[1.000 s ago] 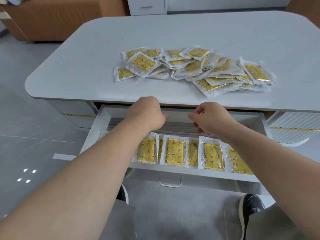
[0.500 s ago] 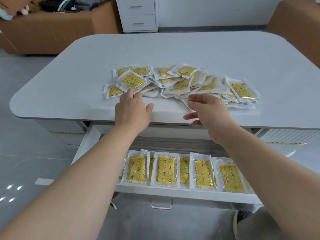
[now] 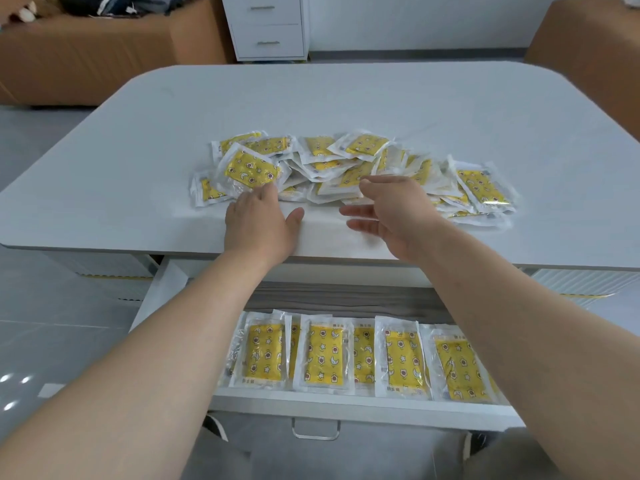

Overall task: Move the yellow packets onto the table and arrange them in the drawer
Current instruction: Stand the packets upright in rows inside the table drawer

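A loose pile of yellow packets in clear wrappers lies across the middle of the white table. My left hand rests flat on the table top, its fingertips touching the packet at the pile's near left. My right hand hovers open at the pile's near edge, fingers spread and pointing left, holding nothing. Below the table edge the drawer stands pulled out, and a row of several yellow packets lies side by side along its front.
A white cabinet with two drawers stands beyond the table. Brown sofas sit at the back left and back right. The drawer's metal handle faces me, above my knees. Grey floor lies to the left.
Both hands rose from the drawer up over the table edge and reached the near side of the pile. The camera tilted up, so the pile now sits nearer the frame's middle.
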`<action>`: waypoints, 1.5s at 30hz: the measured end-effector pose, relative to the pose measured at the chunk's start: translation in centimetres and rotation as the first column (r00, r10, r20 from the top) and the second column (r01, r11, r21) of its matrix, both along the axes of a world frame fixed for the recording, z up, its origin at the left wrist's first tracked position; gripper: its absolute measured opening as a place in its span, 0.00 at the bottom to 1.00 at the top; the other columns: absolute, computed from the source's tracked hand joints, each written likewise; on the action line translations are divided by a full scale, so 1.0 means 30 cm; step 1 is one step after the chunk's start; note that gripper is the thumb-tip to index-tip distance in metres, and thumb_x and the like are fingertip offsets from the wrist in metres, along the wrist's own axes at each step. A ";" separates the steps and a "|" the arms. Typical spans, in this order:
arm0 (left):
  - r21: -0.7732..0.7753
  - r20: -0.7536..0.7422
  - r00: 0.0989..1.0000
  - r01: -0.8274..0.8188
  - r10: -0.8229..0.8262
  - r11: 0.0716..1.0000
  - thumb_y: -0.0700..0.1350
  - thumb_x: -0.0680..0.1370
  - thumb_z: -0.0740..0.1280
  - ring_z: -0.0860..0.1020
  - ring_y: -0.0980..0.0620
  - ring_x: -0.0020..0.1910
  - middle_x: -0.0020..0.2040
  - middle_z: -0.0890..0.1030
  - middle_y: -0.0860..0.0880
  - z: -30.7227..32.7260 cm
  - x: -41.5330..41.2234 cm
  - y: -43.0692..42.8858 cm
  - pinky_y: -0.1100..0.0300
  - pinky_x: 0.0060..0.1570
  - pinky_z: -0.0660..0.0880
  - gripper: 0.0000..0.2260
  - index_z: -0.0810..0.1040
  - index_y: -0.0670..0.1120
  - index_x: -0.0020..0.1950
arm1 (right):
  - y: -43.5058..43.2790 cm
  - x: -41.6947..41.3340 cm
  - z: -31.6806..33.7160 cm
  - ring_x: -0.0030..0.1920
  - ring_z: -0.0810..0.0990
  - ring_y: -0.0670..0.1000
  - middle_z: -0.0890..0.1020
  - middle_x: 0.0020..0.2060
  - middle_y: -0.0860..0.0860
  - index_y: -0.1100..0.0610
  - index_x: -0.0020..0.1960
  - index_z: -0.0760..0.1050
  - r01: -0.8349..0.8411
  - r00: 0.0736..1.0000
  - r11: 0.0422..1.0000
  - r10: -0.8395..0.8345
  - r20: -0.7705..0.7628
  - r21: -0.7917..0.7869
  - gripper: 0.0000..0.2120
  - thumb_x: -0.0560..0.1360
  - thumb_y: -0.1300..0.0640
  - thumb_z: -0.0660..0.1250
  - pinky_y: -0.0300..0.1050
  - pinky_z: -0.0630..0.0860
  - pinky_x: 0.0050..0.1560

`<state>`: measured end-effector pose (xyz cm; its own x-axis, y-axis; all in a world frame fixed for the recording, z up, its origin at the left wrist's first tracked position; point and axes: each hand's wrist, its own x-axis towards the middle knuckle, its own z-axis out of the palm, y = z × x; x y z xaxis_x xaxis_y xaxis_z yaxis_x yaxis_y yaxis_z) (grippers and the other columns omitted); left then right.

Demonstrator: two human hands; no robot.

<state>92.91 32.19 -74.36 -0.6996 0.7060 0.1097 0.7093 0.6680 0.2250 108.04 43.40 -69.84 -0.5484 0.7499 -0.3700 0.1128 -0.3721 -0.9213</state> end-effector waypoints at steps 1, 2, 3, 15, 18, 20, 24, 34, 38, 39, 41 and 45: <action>0.030 -0.010 1.000 -0.001 0.001 1.000 0.58 0.82 0.61 0.72 0.39 0.66 0.66 0.76 0.40 0.008 0.015 -0.006 0.47 0.63 0.69 0.27 0.66 0.41 0.73 | -0.004 0.001 0.001 0.47 0.88 0.54 0.77 0.54 0.50 0.62 0.73 0.70 0.024 1.000 1.000 -0.024 -0.015 0.014 0.18 0.83 0.61 0.63 0.46 0.85 0.41; 0.028 -0.023 1.000 -0.003 0.004 1.000 0.57 0.82 0.61 0.73 0.39 0.65 0.65 0.76 0.39 0.012 0.028 -0.011 0.47 0.62 0.69 0.27 0.64 0.40 0.75 | -0.007 0.002 -0.001 0.46 0.88 0.54 0.79 0.53 0.50 0.62 0.72 0.72 0.051 0.999 0.997 -0.051 0.000 0.065 0.18 0.83 0.61 0.64 0.48 0.85 0.44; -0.005 -0.042 0.999 -0.012 0.012 1.000 0.57 0.83 0.60 0.72 0.39 0.66 0.67 0.74 0.39 0.014 0.042 -0.017 0.47 0.63 0.69 0.29 0.61 0.40 0.77 | -0.010 0.007 -0.007 0.45 0.88 0.53 0.80 0.51 0.49 0.61 0.70 0.75 0.080 0.996 0.987 -0.086 0.036 0.139 0.17 0.81 0.60 0.67 0.49 0.86 0.46; 0.132 0.110 0.994 -0.032 0.018 0.991 0.50 0.83 0.63 0.74 0.41 0.56 0.54 0.75 0.45 0.029 0.098 -0.093 0.49 0.52 0.73 0.10 0.76 0.45 0.46 | -0.046 0.127 -0.040 0.34 0.77 0.47 0.76 0.36 0.45 0.53 0.47 0.75 0.259 0.943 0.885 -0.319 0.099 0.388 0.10 0.73 0.61 0.76 0.42 0.78 0.37; 0.150 0.114 0.993 -0.032 0.015 0.988 0.51 0.79 0.69 0.75 0.43 0.54 0.51 0.75 0.48 0.030 0.115 -0.104 0.46 0.52 0.75 0.09 0.75 0.46 0.50 | -0.057 0.154 -0.044 0.35 0.76 0.46 0.75 0.44 0.46 0.50 0.52 0.70 0.257 0.944 0.904 -0.310 0.110 0.341 0.15 0.74 0.64 0.73 0.39 0.74 0.32; 0.185 0.165 0.986 -0.058 0.027 0.981 0.52 0.77 0.72 0.74 0.44 0.57 0.55 0.76 0.48 0.034 0.126 -0.109 0.48 0.55 0.74 0.14 0.75 0.47 0.57 | -0.073 0.168 -0.044 0.42 0.83 0.50 0.78 0.51 0.49 0.46 0.51 0.68 0.256 0.954 0.918 -0.291 0.075 0.302 0.19 0.73 0.65 0.72 0.47 0.82 0.41; 0.051 0.173 0.973 -0.166 0.155 0.985 0.62 0.75 0.70 0.70 0.42 0.66 0.64 0.75 0.45 0.027 0.121 -0.104 0.45 0.60 0.72 0.30 0.72 0.45 0.68 | -0.085 0.189 -0.042 0.48 0.87 0.55 0.83 0.50 0.53 0.47 0.55 0.73 0.243 0.970 0.956 -0.242 -0.024 0.162 0.22 0.71 0.68 0.73 0.56 0.83 0.54; 0.281 0.328 0.933 -0.245 0.147 0.928 0.50 0.72 0.78 0.74 0.45 0.63 0.67 0.71 0.45 0.060 0.185 -0.094 0.54 0.54 0.72 0.36 0.65 0.47 0.75 | -0.065 0.309 -0.030 0.46 0.88 0.53 0.88 0.45 0.52 0.55 0.52 0.84 -0.137 0.988 0.935 0.105 0.113 0.329 0.08 0.74 0.57 0.77 0.52 0.84 0.53; 0.431 0.494 0.869 -0.218 -0.027 0.876 0.44 0.74 0.76 0.80 0.49 0.53 0.56 0.80 0.51 0.070 0.244 -0.093 0.52 0.53 0.79 0.23 0.75 0.49 0.68 | -0.023 0.369 -0.023 0.40 0.85 0.50 0.86 0.42 0.49 0.52 0.51 0.83 -0.410 0.868 0.781 0.176 0.464 0.471 0.10 0.72 0.53 0.79 0.46 0.82 0.45; 0.431 0.525 0.847 -0.185 -0.078 0.883 0.44 0.75 0.75 0.82 0.49 0.51 0.52 0.83 0.51 0.070 0.262 -0.093 0.51 0.52 0.81 0.18 0.78 0.48 0.63 | -0.011 0.383 -0.021 0.41 0.85 0.50 0.86 0.43 0.49 0.51 0.51 0.82 -0.483 0.820 0.751 0.208 0.533 0.450 0.11 0.71 0.53 0.79 0.46 0.82 0.45; 0.400 0.581 0.796 -0.096 -0.172 0.911 0.43 0.75 0.75 0.84 0.50 0.46 0.47 0.84 0.51 0.069 0.301 -0.094 0.51 0.49 0.82 0.09 0.81 0.48 0.54 | 0.017 0.405 -0.025 0.41 0.84 0.49 0.86 0.43 0.47 0.51 0.52 0.82 -0.662 0.662 0.637 0.248 0.707 0.396 0.11 0.71 0.55 0.79 0.44 0.81 0.42; 0.224 0.630 0.733 0.147 -0.258 0.963 0.43 0.73 0.77 0.83 0.50 0.46 0.45 0.84 0.51 0.056 0.378 -0.088 0.54 0.47 0.79 0.08 0.81 0.48 0.47 | 0.053 0.414 -0.060 0.43 0.79 0.53 0.83 0.47 0.53 0.60 0.53 0.81 -0.890 0.331 0.374 0.136 0.934 0.261 0.12 0.74 0.55 0.75 0.45 0.74 0.41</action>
<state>104.23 29.54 -72.68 -0.4820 0.8528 -0.2009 0.4682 0.4445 0.7637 120.45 44.98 -71.65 -0.7329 0.5454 -0.4067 0.6575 0.7215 -0.2172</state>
